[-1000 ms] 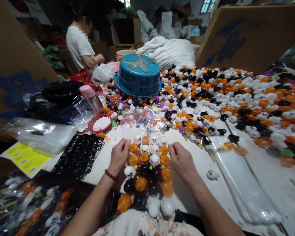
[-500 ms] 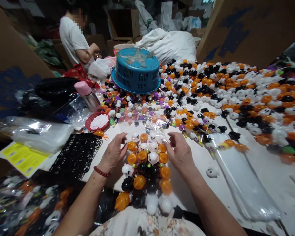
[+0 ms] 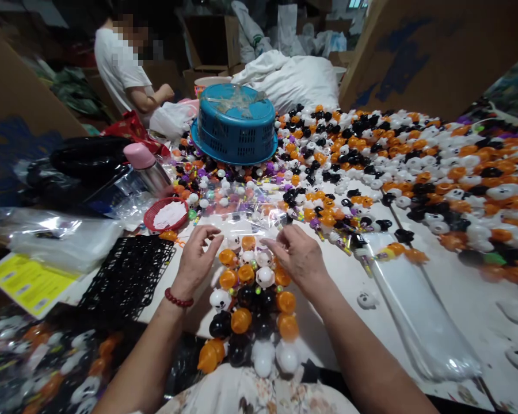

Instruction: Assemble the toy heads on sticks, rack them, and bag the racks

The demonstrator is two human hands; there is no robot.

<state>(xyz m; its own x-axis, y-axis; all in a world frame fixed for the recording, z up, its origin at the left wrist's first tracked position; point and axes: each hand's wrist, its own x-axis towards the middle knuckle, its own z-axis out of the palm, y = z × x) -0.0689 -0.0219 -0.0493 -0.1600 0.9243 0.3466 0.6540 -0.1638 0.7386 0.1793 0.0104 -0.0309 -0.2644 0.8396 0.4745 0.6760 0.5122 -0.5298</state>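
Note:
A clear plastic bag (image 3: 251, 225) lies flat in front of me, its far end bare film. Inside it are rows of small plastic Halloween figures: orange pumpkins (image 3: 241, 320), white skulls or ghosts (image 3: 265, 277) and black pieces (image 3: 220, 325). Beside the bag's upper left edge is my left hand (image 3: 198, 253), open, thumb and curved fingers apart. My right hand (image 3: 300, 253) is over the upper right edge, its thumb stretched across the film and its fingers bent. Nothing shows in its grasp; the undersides of its fingers are hidden.
Loose figures (image 3: 414, 149) are heaped across the back and right. An upturned blue basket (image 3: 237, 129) stands behind. A stack of clear bags (image 3: 431, 322) lies right. On the left are a red basket (image 3: 185, 221), a flask (image 3: 153, 175) and black mesh (image 3: 123, 276). A person (image 3: 121, 69) is at back left.
My right hand has moved left, bringing its thumb over the bag's film. My left hand stays beside the bag, its thumb now farther from the fingers. The whole view has shifted slightly.

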